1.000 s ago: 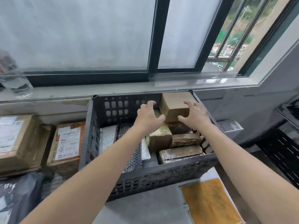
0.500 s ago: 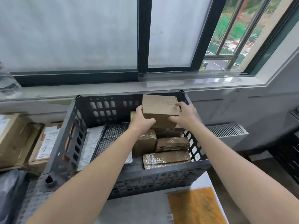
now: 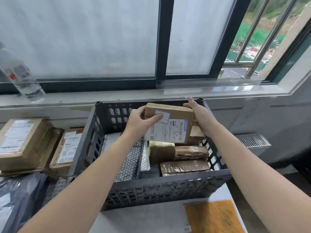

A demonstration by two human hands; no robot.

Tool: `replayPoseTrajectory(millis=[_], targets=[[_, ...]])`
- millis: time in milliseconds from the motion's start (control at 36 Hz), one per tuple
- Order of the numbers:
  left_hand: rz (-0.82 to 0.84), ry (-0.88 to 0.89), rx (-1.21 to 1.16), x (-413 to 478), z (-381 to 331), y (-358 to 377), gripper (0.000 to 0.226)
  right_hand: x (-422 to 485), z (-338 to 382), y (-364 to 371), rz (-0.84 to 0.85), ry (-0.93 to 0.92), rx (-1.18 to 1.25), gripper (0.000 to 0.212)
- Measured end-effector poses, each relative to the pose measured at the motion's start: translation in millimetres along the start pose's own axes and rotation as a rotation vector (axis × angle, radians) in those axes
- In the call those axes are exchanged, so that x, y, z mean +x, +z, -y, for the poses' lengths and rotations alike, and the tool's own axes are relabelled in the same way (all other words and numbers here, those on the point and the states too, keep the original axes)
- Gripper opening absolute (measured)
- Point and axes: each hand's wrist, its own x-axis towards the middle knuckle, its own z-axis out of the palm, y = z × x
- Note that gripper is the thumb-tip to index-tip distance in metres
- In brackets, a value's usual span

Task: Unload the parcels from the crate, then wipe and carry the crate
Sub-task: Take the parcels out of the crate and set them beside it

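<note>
Cardboard parcel [image 3: 170, 123] is hanging clear above the crate's far right corner, tilted so its label face is pointing back at the camera. It's probably being turned for a better grip on the way out. Left hand [image 3: 141, 121] is pinching the left edge, thumb pressing flat on the label, fingers curling behind. Right hand [image 3: 200, 115] is wrapping the right edge, fingers going over the far top corner. The two-sided hold is keeping the box from twisting.

Crate [image 3: 159, 190] is sitting just below the window sill [image 3: 101, 96]. Inside it:
- Taped brown parcels [image 3: 185, 167] are stacking along the right wall.
- Yellow-taped parcel [image 3: 161, 148] is lying just beside them.
- Bubble mailer [image 3: 129, 162] is lying toward the left.

Unloading is looking early, and wipe and carry are not yet begun.

Beyond the crate's left wall, a large labelled box [image 3: 21, 143], a flat labelled box [image 3: 67, 148] and a grey poly bag [image 3: 21, 190] are lying, likely the drop zone. Orange cloth [image 3: 213, 217] is lying off the near right corner, presumably for the wipe. Water bottle [image 3: 21, 78] is sitting on the sill, far left.
</note>
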Motion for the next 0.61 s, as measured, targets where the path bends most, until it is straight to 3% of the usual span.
replayPoseTrajectory(millis=[139, 222, 306, 472, 611], targets=[[-0.073, -0.046, -0.074, -4, -5, -7, 0.017, -14, 4, 8, 0.162, -0.066, -0.106, 0.089], [-0.1, -0.096, -0.087, -3, -7, -12, 0.016, -16, -1, 10, 0.238, -0.141, -0.214, 0.059], [-0.118, -0.172, -0.113, -2, -9, -15, 0.034, -14, -2, 14, 0.204, -0.15, -0.209, 0.046], [-0.109, -0.215, -0.159, -8, -6, -19, 0.039, -15, 1, 21, 0.173, -0.135, -0.203, 0.084], [-0.094, -0.21, -0.202, -11, -3, -23, 0.043, -13, 1, 24, 0.156, -0.142, -0.184, 0.09]])
